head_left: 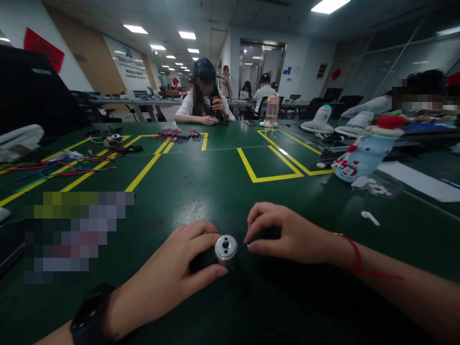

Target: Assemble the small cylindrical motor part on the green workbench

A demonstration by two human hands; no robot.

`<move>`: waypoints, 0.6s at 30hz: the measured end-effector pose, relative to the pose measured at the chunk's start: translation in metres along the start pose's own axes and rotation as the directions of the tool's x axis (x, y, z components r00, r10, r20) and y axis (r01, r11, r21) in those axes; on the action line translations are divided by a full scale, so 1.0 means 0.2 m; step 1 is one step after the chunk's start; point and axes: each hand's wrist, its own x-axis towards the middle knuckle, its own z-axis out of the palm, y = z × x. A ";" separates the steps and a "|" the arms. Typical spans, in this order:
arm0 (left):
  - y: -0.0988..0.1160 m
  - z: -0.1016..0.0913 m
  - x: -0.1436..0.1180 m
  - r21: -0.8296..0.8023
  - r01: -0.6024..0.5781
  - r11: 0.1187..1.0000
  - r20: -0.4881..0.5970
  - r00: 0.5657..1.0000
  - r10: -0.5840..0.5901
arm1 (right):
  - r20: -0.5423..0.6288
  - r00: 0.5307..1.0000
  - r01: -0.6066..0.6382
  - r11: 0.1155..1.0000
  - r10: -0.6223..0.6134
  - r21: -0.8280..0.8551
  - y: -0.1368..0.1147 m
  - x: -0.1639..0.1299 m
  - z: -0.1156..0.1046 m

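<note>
A small silver metal cylinder (226, 248) with a dark hole in its top face stands at the near centre of the green worktop (215, 182), between the two hands. The left hand (168, 278) wraps it from the left: thumb below, fingers curled over the far side, a closed grip on the cylinder. The right hand (287, 235) sits just to the right with thumb and forefinger pinched together near the cylinder's edge; whether that pinch holds some tiny part I cannot tell, since the spot is dark and partly hidden by the fingers.

The risk I judge here is slippage. The cylinder is smooth and round, so a loose hold could let it tip or roll across the slick worktop. Anything very small in the right-hand pinch could drop and be lost against the dark surface. The white earbud-like piece (370, 218) to the right lies well apart. The coloured wires (57, 168) at far left are out of reach.
</note>
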 end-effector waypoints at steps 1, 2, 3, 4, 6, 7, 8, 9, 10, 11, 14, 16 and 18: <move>0.00 0.01 0.01 -0.004 0.003 1.000 0.003 1.000 -0.003 | 0.051 0.999 -0.003 0.999 0.005 -0.035 0.03 -0.01 -0.01; 0.00 0.02 0.03 -0.006 0.004 1.000 0.003 1.000 -0.004 | 0.082 0.997 -0.002 0.998 0.007 -0.068 0.07 -0.03 -0.01; -0.01 0.03 0.04 -0.007 0.005 1.000 0.003 1.000 -0.005 | 0.098 0.995 0.001 0.995 0.008 -0.097 0.10 -0.04 -0.01; -0.01 0.05 0.06 -0.007 0.007 1.000 0.004 1.000 -0.007 | 0.104 0.995 0.008 0.993 0.005 -0.120 0.12 -0.05 0.00; -0.02 0.07 0.08 -0.006 0.013 1.000 0.011 1.000 -0.013 | 0.106 0.994 0.017 0.990 -0.001 -0.142 0.16 -0.06 0.00; -0.02 0.07 0.09 -0.007 0.016 1.000 0.016 1.000 -0.016 | 0.106 0.994 0.017 0.991 -0.003 -0.134 0.17 -0.06 0.00; -0.03 0.07 0.10 -0.008 0.019 1.000 0.023 1.000 -0.019 | 0.104 0.995 0.014 0.994 -0.003 -0.111 0.17 -0.06 0.00; -0.03 0.07 0.10 -0.009 0.020 1.000 0.028 0.999 -0.020 | 0.096 0.995 0.006 0.997 0.001 -0.076 0.17 -0.05 -0.01; -0.04 0.07 0.10 -0.010 0.019 1.000 0.030 0.999 -0.018 | 0.076 0.997 -0.009 0.999 0.012 -0.034 0.17 -0.04 -0.02; -0.05 0.07 0.09 -0.008 0.015 1.000 0.027 1.000 -0.015 | 0.042 0.999 -0.034 0.999 0.034 0.015 0.18 -0.03 -0.03; -0.07 0.07 0.07 0.001 0.002 1.000 0.004 1.000 -0.002 | -0.154 0.975 -0.137 0.980 0.159 0.143 0.25 -0.01 -0.06; -0.07 0.07 0.05 0.003 0.000 1.000 -0.004 1.000 0.000 | -0.302 0.917 -0.221 0.963 0.259 0.154 0.32 0.01 -0.09; -0.07 0.07 0.05 -0.002 -0.003 1.000 -0.007 1.000 0.003 | -0.399 0.859 -0.298 0.947 0.321 0.121 0.40 0.01 -0.12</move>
